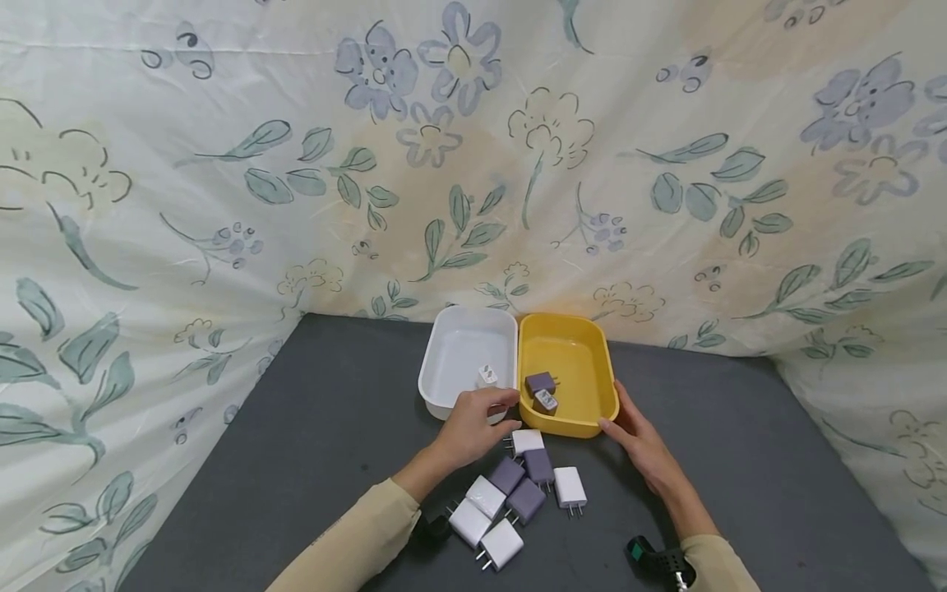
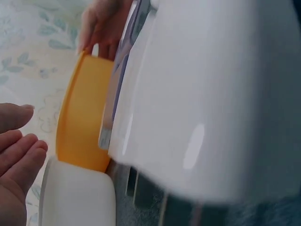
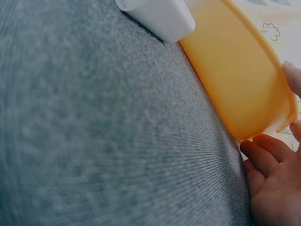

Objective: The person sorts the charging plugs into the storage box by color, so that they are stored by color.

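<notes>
My left hand (image 1: 469,427) hovers at the front right corner of the white plastic bin (image 1: 432,362), thumb and fingers apart with nothing between them. A yellow bin (image 1: 580,362) stands beside the white one; my right hand (image 1: 644,440) holds its front right corner, thumb at the front and fingers along the side. Two purple chargers (image 1: 540,383) lie in the yellow bin, and a white charger (image 1: 486,376) sits in the white bin. In front of the bins is a loose group of white chargers (image 1: 500,543) and purple chargers (image 1: 526,501), below my left hand.
Dark grey cloth (image 1: 333,427) covers the table. A floral curtain (image 1: 473,205) hangs behind the bins and along both sides. One white charger (image 1: 570,487) lies at the right of the group. A black band (image 1: 658,561) is on my right wrist.
</notes>
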